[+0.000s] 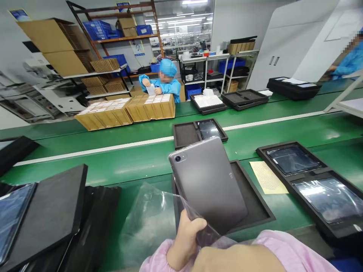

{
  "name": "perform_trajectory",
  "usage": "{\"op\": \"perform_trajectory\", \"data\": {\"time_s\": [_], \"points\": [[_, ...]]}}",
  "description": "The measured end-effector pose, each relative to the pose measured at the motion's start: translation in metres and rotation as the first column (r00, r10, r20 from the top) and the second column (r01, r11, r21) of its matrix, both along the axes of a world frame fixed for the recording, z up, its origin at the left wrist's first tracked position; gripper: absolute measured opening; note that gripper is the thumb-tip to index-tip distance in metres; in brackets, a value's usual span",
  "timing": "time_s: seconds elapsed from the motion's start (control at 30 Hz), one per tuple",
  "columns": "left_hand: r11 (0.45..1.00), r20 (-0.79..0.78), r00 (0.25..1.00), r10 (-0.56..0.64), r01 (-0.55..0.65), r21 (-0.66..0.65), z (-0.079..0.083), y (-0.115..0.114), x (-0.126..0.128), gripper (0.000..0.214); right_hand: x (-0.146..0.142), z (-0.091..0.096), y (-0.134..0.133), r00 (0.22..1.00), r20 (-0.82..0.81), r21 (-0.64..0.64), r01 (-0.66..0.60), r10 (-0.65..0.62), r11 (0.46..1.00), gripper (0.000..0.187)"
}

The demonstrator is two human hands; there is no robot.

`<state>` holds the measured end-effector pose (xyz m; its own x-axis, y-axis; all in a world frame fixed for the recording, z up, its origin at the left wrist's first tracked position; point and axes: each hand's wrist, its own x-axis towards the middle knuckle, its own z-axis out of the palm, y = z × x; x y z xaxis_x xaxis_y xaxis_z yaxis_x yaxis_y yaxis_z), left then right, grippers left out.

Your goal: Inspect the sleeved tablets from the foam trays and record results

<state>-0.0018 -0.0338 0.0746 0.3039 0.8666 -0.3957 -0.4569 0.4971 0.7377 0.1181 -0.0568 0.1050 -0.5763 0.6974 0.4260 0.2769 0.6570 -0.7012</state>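
Observation:
A grey tablet, its back and camera facing up, is tilted over a black foam tray in front of me. Clear plastic bag film spreads left from the tablet's lower edge and wraps partly over that edge. My left hand is closed on the film, thumb on top, close to the tablet's lower left side. My right hand lies low at the bottom edge, just below the tablet. Its fingers are hidden, so what it grips cannot be seen.
Stacked black trays stand at left, with a tablet on them. At right lie a two-part tray with tablets and a yellow sheet. Another tray is ahead. Beyond the green bench, a person handles boxed items.

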Motion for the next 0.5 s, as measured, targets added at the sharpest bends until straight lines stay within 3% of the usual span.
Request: {"op": "perform_trajectory", "data": {"time_s": [0.1,0.2,0.27,0.3,0.4,0.43,0.5], "points": [[1.0,0.018,1.0,-0.016,0.016,-0.027,0.0,-0.004,-0.002,0.039,-0.014,-0.004,-0.006,0.994,-0.001,-0.015,-0.112,0.112,0.994,0.031],[0.999,-0.005,1.0,-0.02,0.02,-0.034,-0.005,-0.007,-0.009,0.037,0.008,0.001,-0.008,0.992,-0.082,-0.1,-0.108,0.1,0.989,0.032],[0.998,-0.009,1.0,0.008,-0.008,-0.055,-0.011,-0.007,-0.013,0.04,0.036,0.006,-0.006,0.985,-0.14,-0.196,0.07,-0.099,0.978,0.033],[0.997,-0.012,1.0,0.028,-0.029,-0.075,-0.014,-0.007,-0.015,0.041,0.05,0.007,-0.003,0.956,-0.152,-0.256,0.209,-0.252,0.944,0.033],[0.988,-0.041,0.996,0.077,-0.082,-0.132,-0.019,-0.006,-0.019,0.044,0.084,0.004,0.01,0.767,-0.122,-0.418,0.536,-0.63,0.734,0.026],[0.986,-0.054,0.995,0.08,-0.087,-0.142,-0.019,-0.005,-0.019,0.045,0.091,0.0,0.015,0.731,-0.104,-0.441,0.574,-0.675,0.69,0.023],[0.984,-0.063,0.995,0.073,-0.082,-0.158,-0.02,-0.004,-0.019,0.048,0.097,-0.009,0.022,0.713,-0.081,-0.463,0.592,-0.697,0.66,0.022]]}}
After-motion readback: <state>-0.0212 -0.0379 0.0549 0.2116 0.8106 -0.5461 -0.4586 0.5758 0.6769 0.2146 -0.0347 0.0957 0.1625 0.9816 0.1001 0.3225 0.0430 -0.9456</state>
